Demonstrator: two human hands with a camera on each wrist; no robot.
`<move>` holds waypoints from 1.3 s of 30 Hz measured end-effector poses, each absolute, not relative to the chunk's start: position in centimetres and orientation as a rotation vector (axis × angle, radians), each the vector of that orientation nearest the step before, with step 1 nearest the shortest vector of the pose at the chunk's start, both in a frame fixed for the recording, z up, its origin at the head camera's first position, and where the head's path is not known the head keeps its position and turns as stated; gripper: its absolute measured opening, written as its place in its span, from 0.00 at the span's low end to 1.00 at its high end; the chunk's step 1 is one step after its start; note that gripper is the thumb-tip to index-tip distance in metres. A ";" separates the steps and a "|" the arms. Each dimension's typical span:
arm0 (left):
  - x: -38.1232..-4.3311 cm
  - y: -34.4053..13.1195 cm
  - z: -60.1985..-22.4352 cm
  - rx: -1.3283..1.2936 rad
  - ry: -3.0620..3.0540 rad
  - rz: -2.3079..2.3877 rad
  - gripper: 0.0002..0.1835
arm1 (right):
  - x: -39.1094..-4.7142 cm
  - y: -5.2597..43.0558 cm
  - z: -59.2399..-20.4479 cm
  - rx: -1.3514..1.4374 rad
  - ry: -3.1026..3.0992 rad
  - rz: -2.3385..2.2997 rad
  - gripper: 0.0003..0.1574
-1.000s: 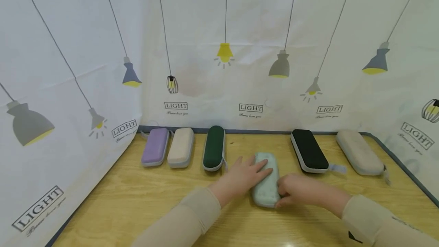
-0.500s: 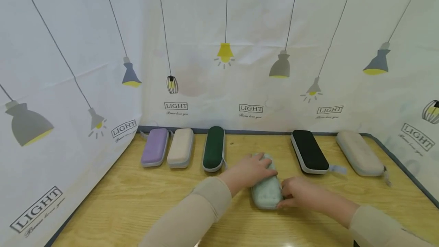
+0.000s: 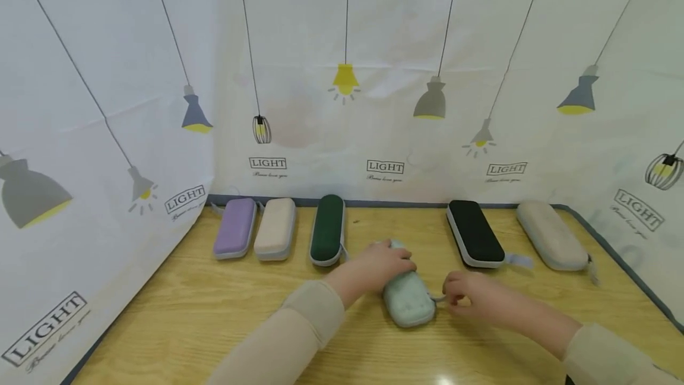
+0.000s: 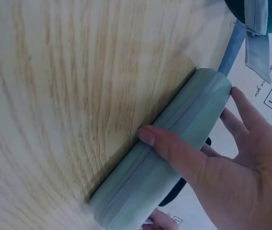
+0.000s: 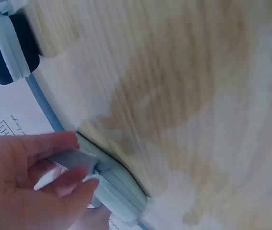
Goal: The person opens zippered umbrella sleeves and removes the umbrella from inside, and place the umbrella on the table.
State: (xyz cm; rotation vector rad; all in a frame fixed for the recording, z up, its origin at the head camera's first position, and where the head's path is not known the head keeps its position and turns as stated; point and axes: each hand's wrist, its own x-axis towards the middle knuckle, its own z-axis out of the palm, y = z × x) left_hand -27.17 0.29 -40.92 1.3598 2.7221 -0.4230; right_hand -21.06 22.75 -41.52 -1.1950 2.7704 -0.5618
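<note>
A pale green zip case (image 3: 408,305) lies on the wooden table in front of me, turned slightly askew. My left hand (image 3: 371,266) grips its far half from above; in the left wrist view the thumb presses the zipped side of the case (image 4: 138,189) while the fingers reach over the other side. At the near right side, a short grey strap (image 3: 439,299) sticks out from the zip. My right hand (image 3: 470,291) holds that strap between thumb and curled fingers. The right wrist view has the strap (image 5: 71,158) running from the fingers to the zip end.
Along the back edge stand a purple case (image 3: 235,227), a cream case (image 3: 275,227) and a dark green case (image 3: 328,229) at left. A black case (image 3: 475,232) and a beige case (image 3: 553,236) lie at right. A white lamp-print sheet (image 3: 320,28) walls the back and sides.
The pale green case has turned so its near end points more to the right. My left hand now grips it instead of lying flat, and my right hand has drawn away rightward with the strap.
</note>
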 end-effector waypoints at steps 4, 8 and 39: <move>-26.9 0.3 -40.6 1.373 2.737 -0.468 0.35 | -20.9 22.7 -42.2 -1.362 2.833 -0.509 0.03; -26.5 0.7 -40.4 1.353 2.760 -0.471 0.37 | -21.2 22.6 -43.0 -1.502 2.913 -0.478 0.07; -24.0 -2.3 -41.7 1.250 2.862 -0.429 0.45 | -21.1 21.2 -43.4 -1.120 2.994 -0.296 0.04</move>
